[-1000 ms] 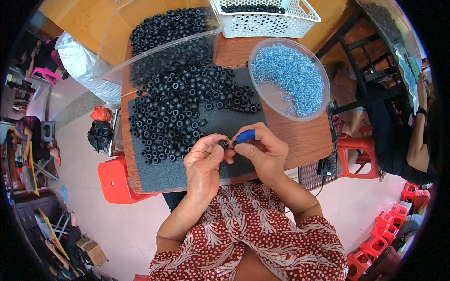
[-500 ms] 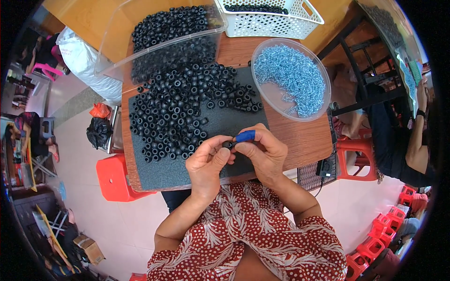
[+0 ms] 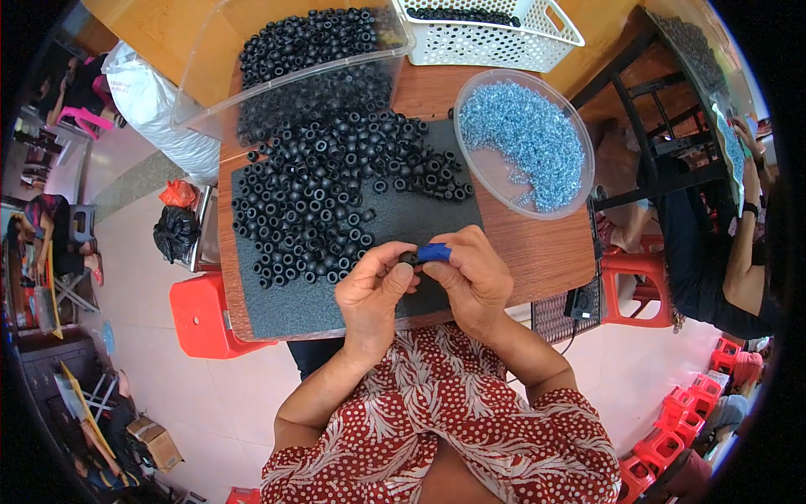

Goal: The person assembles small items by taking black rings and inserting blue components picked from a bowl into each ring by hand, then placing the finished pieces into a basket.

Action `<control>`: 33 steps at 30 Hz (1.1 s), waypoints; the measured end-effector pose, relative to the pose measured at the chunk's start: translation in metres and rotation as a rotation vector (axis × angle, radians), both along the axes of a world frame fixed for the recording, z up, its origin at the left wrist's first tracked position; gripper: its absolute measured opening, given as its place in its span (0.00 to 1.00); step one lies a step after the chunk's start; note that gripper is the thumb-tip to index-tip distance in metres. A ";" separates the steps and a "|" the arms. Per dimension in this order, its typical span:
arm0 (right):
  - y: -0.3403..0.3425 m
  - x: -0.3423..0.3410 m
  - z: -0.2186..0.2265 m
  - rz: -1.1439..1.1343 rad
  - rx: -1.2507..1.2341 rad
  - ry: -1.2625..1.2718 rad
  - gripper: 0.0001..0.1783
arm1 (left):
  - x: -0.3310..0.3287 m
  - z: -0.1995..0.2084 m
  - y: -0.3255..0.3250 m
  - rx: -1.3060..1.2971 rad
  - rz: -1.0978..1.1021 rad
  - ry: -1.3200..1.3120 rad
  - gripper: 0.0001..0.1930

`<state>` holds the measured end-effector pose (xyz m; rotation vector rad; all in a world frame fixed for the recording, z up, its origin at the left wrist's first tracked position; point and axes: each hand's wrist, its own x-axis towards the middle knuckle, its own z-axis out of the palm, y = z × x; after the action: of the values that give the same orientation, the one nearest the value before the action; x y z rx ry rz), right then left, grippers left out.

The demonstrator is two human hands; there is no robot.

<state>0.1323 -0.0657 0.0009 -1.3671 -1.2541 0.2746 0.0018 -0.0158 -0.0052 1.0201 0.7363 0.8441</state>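
Note:
My left hand (image 3: 369, 286) pinches a small black round hollow plastic piece (image 3: 408, 258) between thumb and fingers, above the near edge of a dark grey mat (image 3: 285, 312). Close against it, my right hand (image 3: 477, 281) has thumb and index finger pressed together at the piece's right side. Blue tape (image 3: 434, 252) wraps that index finger. Anything small between the right fingertips is hidden. Beyond my hands, a loose heap of similar black pieces (image 3: 315, 197) covers much of the mat. A round clear tub (image 3: 495, 181) of tiny shiny light-blue coiled pieces (image 3: 529, 139) stands to the right.
A clear plastic bin (image 3: 294, 77) of black pieces lies tipped toward the heap. Behind the tub is a white perforated basket (image 3: 491, 46). Red stools (image 3: 197, 315) flank the wooden table (image 3: 546, 265). Another person's arm (image 3: 743, 252) shows at the far right.
The blue-taped right index finger has tilted flatter and come slightly closer to the black piece. My left hand keeps its pinch, almost unmoved.

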 end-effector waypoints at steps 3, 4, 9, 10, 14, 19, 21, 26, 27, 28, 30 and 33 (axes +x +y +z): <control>-0.001 0.001 0.006 0.009 -0.027 -0.024 0.07 | 0.000 -0.003 0.000 0.010 0.004 -0.010 0.11; -0.002 0.002 0.007 0.012 -0.069 -0.023 0.08 | 0.000 -0.003 0.000 0.009 0.002 -0.009 0.11; -0.002 0.004 0.007 0.012 -0.073 -0.023 0.07 | 0.001 -0.001 -0.002 -0.007 0.000 -0.017 0.11; -0.002 0.004 0.008 0.006 -0.076 -0.041 0.07 | 0.001 0.000 -0.002 -0.007 -0.002 -0.015 0.11; -0.003 0.002 0.006 0.007 -0.099 0.138 0.06 | 0.001 0.002 0.001 -0.119 -0.034 -0.045 0.10; -0.003 0.001 0.007 0.020 -0.164 0.277 0.04 | 0.002 0.003 0.002 -0.189 -0.049 -0.079 0.10; -0.003 0.004 0.010 0.020 -0.163 0.240 0.04 | 0.001 0.001 0.004 -0.228 -0.055 -0.090 0.10; -0.002 0.006 0.008 0.031 -0.164 0.193 0.04 | 0.001 0.001 0.004 -0.226 -0.059 -0.106 0.10; -0.003 0.007 0.007 0.057 -0.182 0.159 0.05 | 0.001 0.001 0.004 -0.223 -0.058 -0.113 0.10; -0.003 0.008 0.006 0.084 -0.200 0.125 0.05 | 0.000 0.000 0.004 -0.223 -0.056 -0.113 0.10; -0.001 0.006 0.008 0.055 -0.182 0.122 0.05 | 0.000 -0.001 0.003 -0.210 -0.055 -0.109 0.10; 0.000 0.005 0.004 0.013 -0.137 0.053 0.06 | 0.001 0.001 0.002 -0.175 -0.031 -0.068 0.11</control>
<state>0.1377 -0.0656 0.0051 -1.4588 -1.2190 0.4097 0.0028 -0.0139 -0.0045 0.8412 0.7221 0.7703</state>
